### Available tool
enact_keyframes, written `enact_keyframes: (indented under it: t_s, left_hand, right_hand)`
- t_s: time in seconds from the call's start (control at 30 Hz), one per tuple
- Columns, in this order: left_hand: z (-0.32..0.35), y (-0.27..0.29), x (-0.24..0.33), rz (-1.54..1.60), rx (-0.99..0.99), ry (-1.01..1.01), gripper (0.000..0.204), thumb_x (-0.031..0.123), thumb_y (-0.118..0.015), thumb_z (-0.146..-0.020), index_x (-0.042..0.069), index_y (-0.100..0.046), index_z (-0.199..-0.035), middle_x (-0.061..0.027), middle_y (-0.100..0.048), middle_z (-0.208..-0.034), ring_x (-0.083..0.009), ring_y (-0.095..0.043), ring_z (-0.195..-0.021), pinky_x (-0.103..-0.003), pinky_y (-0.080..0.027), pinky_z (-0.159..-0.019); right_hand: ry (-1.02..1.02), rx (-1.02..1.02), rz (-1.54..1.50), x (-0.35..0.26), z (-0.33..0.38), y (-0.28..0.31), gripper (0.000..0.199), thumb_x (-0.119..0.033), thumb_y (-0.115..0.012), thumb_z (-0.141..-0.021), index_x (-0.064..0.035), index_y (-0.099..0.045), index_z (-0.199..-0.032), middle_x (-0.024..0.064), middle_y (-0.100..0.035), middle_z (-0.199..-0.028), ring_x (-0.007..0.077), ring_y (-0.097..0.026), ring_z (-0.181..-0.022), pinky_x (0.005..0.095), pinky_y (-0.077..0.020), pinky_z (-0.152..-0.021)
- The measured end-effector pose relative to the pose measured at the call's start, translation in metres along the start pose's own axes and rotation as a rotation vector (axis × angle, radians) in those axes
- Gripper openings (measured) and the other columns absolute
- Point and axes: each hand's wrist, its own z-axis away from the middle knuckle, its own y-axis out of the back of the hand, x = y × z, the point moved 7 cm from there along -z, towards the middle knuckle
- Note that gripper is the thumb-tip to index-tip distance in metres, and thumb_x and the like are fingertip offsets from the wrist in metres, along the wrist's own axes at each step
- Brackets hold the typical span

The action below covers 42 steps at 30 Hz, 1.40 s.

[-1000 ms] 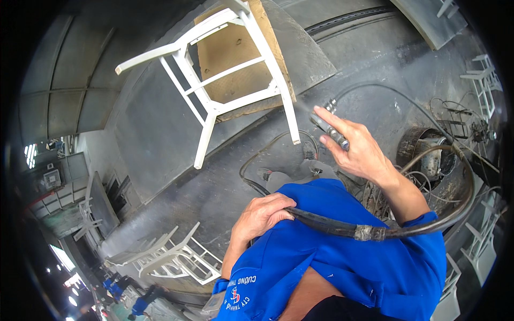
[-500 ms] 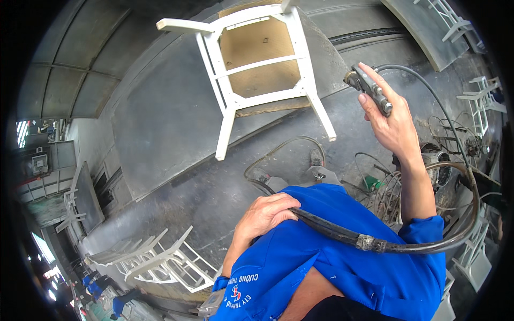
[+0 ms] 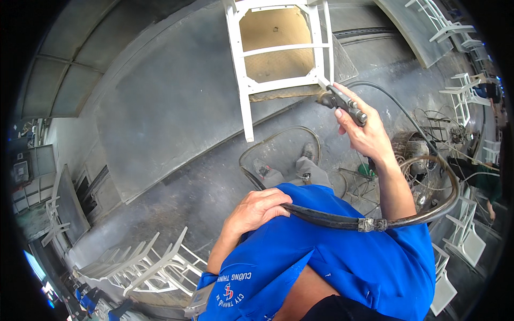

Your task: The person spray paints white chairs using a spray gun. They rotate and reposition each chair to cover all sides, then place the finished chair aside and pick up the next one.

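Observation:
My right hand (image 3: 367,128) is closed round a dark metal spray gun (image 3: 342,104), whose nozzle end points left beside the lower right corner of a white chair frame (image 3: 284,82). The chair frame stands in front of me with a brown panel (image 3: 276,32) showing through its seat opening; its upper part runs out of view. Against my waist, my left hand (image 3: 258,209) grips a dark hose (image 3: 321,218). That hose runs right, past a taped joint (image 3: 372,224), and loops up by my right forearm. A thinner hose (image 3: 399,101) joins the gun.
A large grey board (image 3: 160,107) lies left of the chair frame. White chair frames (image 3: 144,265) lean in a row at lower left, and more white chairs (image 3: 463,241) stand at right. Tangled hoses and a drum (image 3: 412,147) are on the floor at right. A hose loop (image 3: 292,128) surrounds my feet.
My right hand has brought the spray gun left and down, next to the chair's corner. The view has shifted, so the chair sits higher and further right. My left hand keeps its hold.

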Motion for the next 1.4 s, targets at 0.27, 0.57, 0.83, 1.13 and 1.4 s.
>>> enact_keyframes:
  t_s: [0.27, 0.57, 0.83, 1.13, 1.4]
  left_hand:
    - [0.006, 0.003, 0.005, -0.060, 0.017, 0.064, 0.028, 0.016, -0.082, -0.083, 0.004, -0.071, -0.105, -0.0113, -0.073, -0.097, -0.0328, -0.072, -0.088, -0.041, -0.058, -0.074]
    - [-0.004, -0.014, 0.022, -0.169, 0.024, 0.161, 0.031, 0.015, -0.083, -0.081, 0.002, -0.071, -0.106, -0.0135, -0.073, -0.098, -0.0353, -0.072, -0.087, -0.040, -0.057, -0.072]
    - [-0.022, -0.031, 0.023, -0.122, 0.004, 0.184, 0.032, 0.014, -0.084, -0.081, 0.001, -0.070, -0.106, -0.0145, -0.073, -0.097, -0.0347, -0.072, -0.087, -0.039, -0.058, -0.073]
    - [-0.031, -0.034, 0.022, -0.161, -0.044, 0.224, 0.032, 0.017, -0.083, -0.081, 0.003, -0.071, -0.106, -0.0122, -0.074, -0.098, -0.0342, -0.073, -0.088, -0.040, -0.058, -0.073]
    - [-0.009, 0.014, 0.006, -0.172, -0.070, 0.171, 0.031, 0.019, -0.083, -0.082, 0.004, -0.071, -0.107, -0.0124, -0.074, -0.099, -0.0338, -0.074, -0.088, -0.040, -0.058, -0.073]
  right_hand:
    - [0.078, 0.154, 0.170, 0.092, -0.033, -0.031, 0.054, -0.024, -0.069, -0.098, -0.0199, -0.054, -0.150, 0.0266, -0.071, -0.120, 0.0374, -0.069, -0.117, 0.0412, -0.0536, -0.096]
    - [-0.009, 0.060, 0.019, 0.124, -0.027, -0.062, 0.052, -0.023, -0.067, -0.098, -0.0210, -0.054, -0.149, 0.0295, -0.070, -0.117, 0.0466, -0.066, -0.115, 0.0473, -0.0537, -0.096]
    - [0.021, 0.353, 0.144, 0.171, -0.024, 0.000, 0.054, -0.020, -0.067, -0.097, -0.0162, -0.053, -0.149, 0.0301, -0.071, -0.108, 0.0478, -0.069, -0.102, 0.0489, -0.0542, -0.088]
    - [-0.020, 0.132, -0.066, 0.166, -0.021, -0.047, 0.053, -0.016, -0.067, -0.098, -0.0190, -0.053, -0.150, 0.0232, -0.074, -0.114, 0.0372, -0.073, -0.106, 0.0398, -0.0550, -0.090]
    - [-0.113, 0.152, -0.100, 0.146, -0.014, -0.070, 0.054, -0.021, -0.066, -0.098, -0.0188, -0.053, -0.150, 0.0267, -0.068, -0.128, 0.0426, -0.063, -0.124, 0.0429, -0.0511, -0.103]
